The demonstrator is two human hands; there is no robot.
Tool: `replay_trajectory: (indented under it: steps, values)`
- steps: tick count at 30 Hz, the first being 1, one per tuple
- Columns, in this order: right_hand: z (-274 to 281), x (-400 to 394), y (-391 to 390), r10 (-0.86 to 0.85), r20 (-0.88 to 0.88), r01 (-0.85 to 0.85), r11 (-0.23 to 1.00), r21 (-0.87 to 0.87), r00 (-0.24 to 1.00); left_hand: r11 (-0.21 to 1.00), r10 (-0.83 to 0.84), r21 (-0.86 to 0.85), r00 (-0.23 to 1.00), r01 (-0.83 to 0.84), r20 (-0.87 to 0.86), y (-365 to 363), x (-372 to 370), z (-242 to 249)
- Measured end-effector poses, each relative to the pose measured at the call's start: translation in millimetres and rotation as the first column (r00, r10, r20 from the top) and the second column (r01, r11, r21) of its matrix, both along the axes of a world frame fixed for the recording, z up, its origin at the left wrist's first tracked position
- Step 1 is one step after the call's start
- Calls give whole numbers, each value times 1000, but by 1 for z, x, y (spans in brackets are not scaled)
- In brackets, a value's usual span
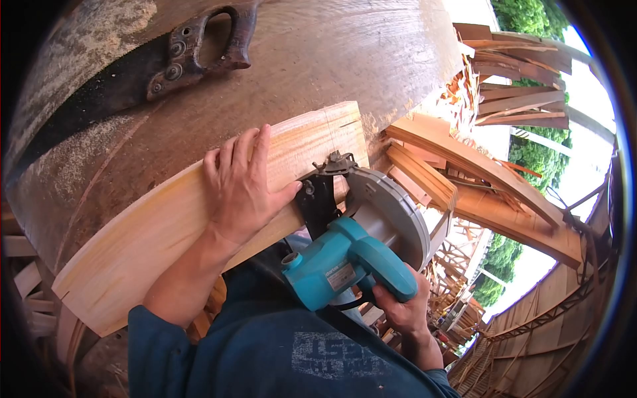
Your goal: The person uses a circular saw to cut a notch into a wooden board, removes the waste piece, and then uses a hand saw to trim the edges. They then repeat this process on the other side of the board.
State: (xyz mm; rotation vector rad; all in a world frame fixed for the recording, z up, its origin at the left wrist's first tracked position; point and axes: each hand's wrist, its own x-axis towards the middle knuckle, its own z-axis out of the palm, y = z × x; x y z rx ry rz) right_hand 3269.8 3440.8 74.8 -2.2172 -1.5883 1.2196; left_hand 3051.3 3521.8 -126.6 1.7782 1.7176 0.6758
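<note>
A pale, curved-edged wooden board (142,233) lies on the large brown worktable. My left hand (242,176) rests flat on the board with its fingers stretched out and its thumb at the black base plate (317,202) of the saw. A teal circular saw (338,259) with a grey blade guard sits at the board's near right end. My right hand (405,305) is wrapped round its rear handle, partly hidden behind it. Pencil-like lines cross the board near its right end. The saw blade is hidden by the guard.
A handsaw (176,60) with a dark wooden handle lies on the brown worktable (318,53), with sawdust around. Curved timbers (491,179) stand to the right, beside stacked planks (521,79) and wood shavings (460,99). More wood pieces lie below the table at left.
</note>
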Motion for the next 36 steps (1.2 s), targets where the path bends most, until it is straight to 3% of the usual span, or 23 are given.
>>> replay_trajectory:
  steps: [20,29,36]
  values:
    - [-1,-8,21,-14,-10,14,1000,-13,1000,989,79,123,994,-87,72,11,-8,-5]
    - [-2,-13,28,-26,-29,26,1000,-6,999,991,101,76,986,-112,132,16,-15,-4]
    - [-2,-15,34,-18,-27,17,1000,-21,999,966,181,149,962,-213,205,18,-14,-6]
